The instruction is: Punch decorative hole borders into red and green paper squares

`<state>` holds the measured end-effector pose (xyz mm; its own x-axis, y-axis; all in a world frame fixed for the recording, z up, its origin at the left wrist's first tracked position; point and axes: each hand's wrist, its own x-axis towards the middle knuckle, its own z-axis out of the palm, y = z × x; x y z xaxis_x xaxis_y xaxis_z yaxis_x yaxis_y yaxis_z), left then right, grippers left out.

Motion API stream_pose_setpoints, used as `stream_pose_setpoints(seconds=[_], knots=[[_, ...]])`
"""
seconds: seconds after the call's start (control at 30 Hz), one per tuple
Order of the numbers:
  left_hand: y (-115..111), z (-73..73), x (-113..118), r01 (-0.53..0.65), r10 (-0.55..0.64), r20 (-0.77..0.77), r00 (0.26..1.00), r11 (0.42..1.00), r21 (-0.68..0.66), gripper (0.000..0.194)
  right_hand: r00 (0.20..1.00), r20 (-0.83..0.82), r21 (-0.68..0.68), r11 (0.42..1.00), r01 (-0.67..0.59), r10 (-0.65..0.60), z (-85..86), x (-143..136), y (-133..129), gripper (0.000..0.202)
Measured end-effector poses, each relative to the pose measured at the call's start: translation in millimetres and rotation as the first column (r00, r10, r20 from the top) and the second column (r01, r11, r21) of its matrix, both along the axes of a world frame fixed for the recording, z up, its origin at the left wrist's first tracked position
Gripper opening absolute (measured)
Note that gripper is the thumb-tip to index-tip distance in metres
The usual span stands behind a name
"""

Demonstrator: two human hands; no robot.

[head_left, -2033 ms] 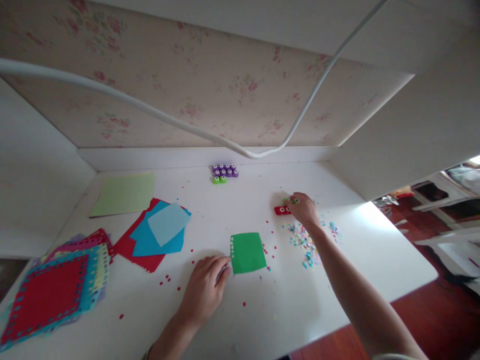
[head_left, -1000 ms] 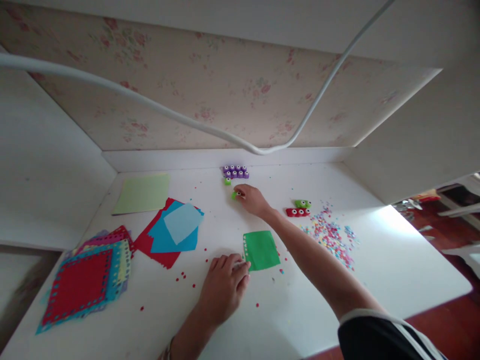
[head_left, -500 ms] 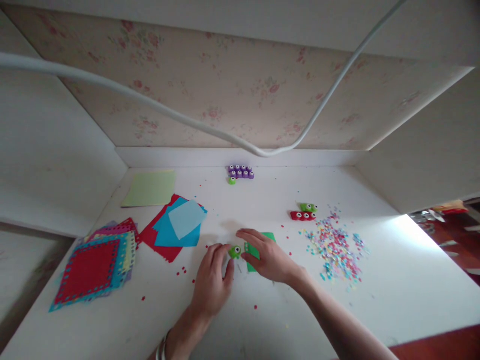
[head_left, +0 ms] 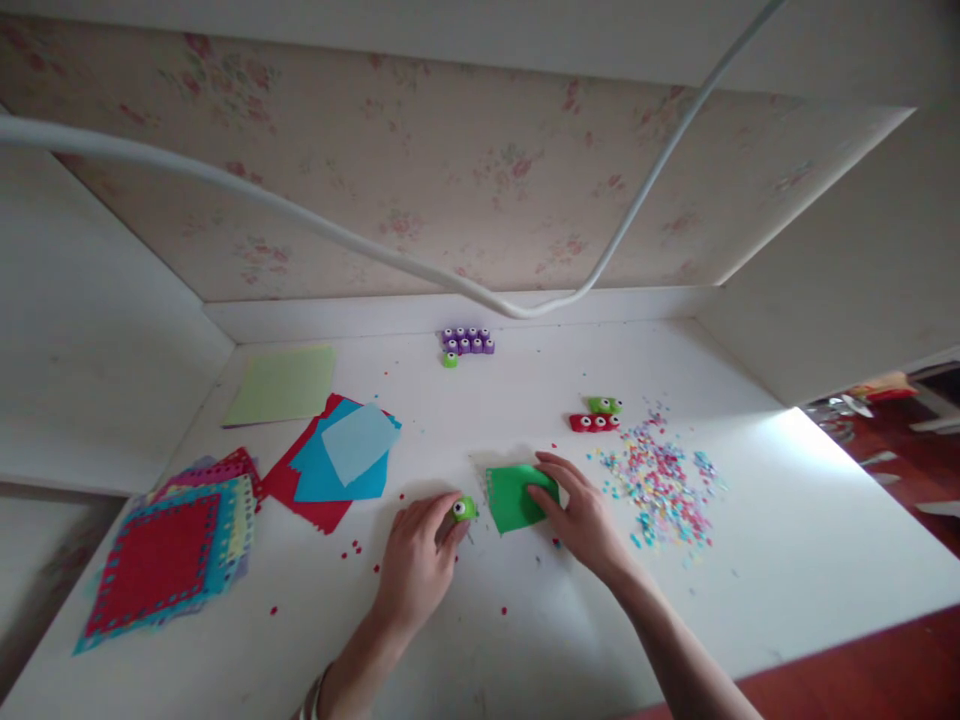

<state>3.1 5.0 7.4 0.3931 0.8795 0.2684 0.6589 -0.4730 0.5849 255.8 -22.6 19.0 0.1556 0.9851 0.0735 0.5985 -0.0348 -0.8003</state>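
Between its thumb and fingers, my left hand (head_left: 420, 560) grips a small green craft punch (head_left: 463, 509) with a white-ringed top. My right hand (head_left: 585, 515) pinches the right side of a green paper square (head_left: 514, 500), thumb on top and fingers at its far edge. Small punched holes run along the left edge of that paper. A narrow gap separates the punch from the paper. Several tiny red paper cutouts (head_left: 351, 549) lie scattered near my left hand.
Purple punches (head_left: 470, 345) stand at the back, beside one green punch. Red punches (head_left: 595, 423) and green ones sit right of centre, near a spread of confetti (head_left: 667, 490). Hole-edged sheets (head_left: 154, 560), coloured papers (head_left: 341, 460) and pale green sheets (head_left: 279, 385) lie left. A white cable (head_left: 360, 240) hangs across.
My right hand has moved right from over the punch and paper to the paper's right side. The punch has turned in my left hand and is apart from the paper.
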Motion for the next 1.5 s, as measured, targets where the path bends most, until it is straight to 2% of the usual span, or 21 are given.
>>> stream_pose_setpoints(seconds=[0.03, 0.1, 0.17, 0.3, 0.4, 0.57, 0.73, 0.83, 0.97, 1.03, 1.23, 1.33, 1.43, 1.5], knots=[[-0.2, -0.3, -1.0, -0.004, 0.004, 0.016, 1.000, 1.000, -0.003, 0.027, 0.985, -0.160, -0.061, 0.997, 0.048, -0.057, 3.1, -4.3, -0.5, 0.032], [-0.5, -0.7, -1.9, -0.013, 0.013, 0.030, 0.999, 1.000, -0.007, 0.027, 0.894, -0.423, -0.189, 0.979, 0.076, -0.151, 9.0, -11.9, -1.6, 0.042], [-0.6, -0.8, -1.8, -0.010, 0.011, 0.028, 1.000, 1.000, -0.009, 0.028, 0.809, -0.560, -0.254, 0.966, 0.040, -0.180, 14.5, -17.2, -2.3, 0.049], [-0.3, -0.8, -1.2, 0.016, -0.015, 0.018, 1.000, 1.000, -0.014, 0.029, 0.745, -0.642, -0.272, 0.962, -0.001, -0.181, 20.6, -21.1, -2.0, 0.053], [-0.3, -0.7, -1.4, 0.027, -0.027, 0.013, 1.000, 0.999, -0.018, 0.029, 0.743, -0.643, -0.278, 0.961, 0.000, -0.186, 19.1, -20.8, -0.3, 0.054], [-0.6, 0.2, -1.1, 0.046, -0.046, -0.005, 0.999, 0.999, -0.004, 0.029, 0.800, -0.575, -0.285, 0.959, -0.002, -0.169, 14.4, -20.4, 2.5, 0.054], [-0.4, 2.8, -0.1, 0.082, -0.083, -0.031, 0.996, 0.996, -0.029, 0.027, 0.852, -0.500, -0.274, 0.962, 0.014, -0.154, 17.3, -22.8, 4.1, 0.053], [-0.6, 4.0, 0.2, 0.087, -0.088, -0.045, 0.995, 0.996, -0.032, 0.028, 0.917, -0.372, -0.242, 0.969, 0.052, -0.142, 22.5, -24.7, 4.3, 0.049], [-1.1, 3.8, 0.0, 0.093, -0.095, -0.066, 0.993, 0.995, -0.038, 0.029, 0.990, -0.101, -0.168, 0.983, 0.078, -0.095, 27.1, -27.5, 2.6, 0.044], [-1.1, 3.7, 0.0, 0.093, -0.095, -0.073, 0.993, 0.995, -0.039, 0.029, 0.997, -0.038, -0.151, 0.987, 0.062, -0.069, 25.8, -30.0, 1.6, 0.044], [-1.4, 5.1, 1.0, 0.110, -0.112, -0.078, 0.991, 0.994, -0.028, 0.031, 0.993, -0.083, -0.151, 0.986, 0.075, -0.088, 10.3, -38.5, -0.8, 0.048], [-2.4, 4.7, -0.2, 0.096, -0.097, -0.081, 0.992, 0.995, -0.019, 0.033, 0.998, 0.026, -0.012, 0.998, 0.063, -0.063, 5.1, -36.5, -3.7, 0.051], [-3.7, 3.3, -3.1, 0.096, -0.096, -0.088, 0.992, 0.995, -0.001, 0.034, 0.970, 0.244, 0.167, 0.984, -0.056, 0.014, 4.0, -29.5, -8.3, 0.051], [-4.3, 2.7, -4.9, 0.109, -0.107, -0.091, 0.990, 0.994, 0.020, 0.030, 0.920, 0.370, 0.161, 0.966, -0.203, 0.132, 3.6, -25.3, -11.4, 0.050]])
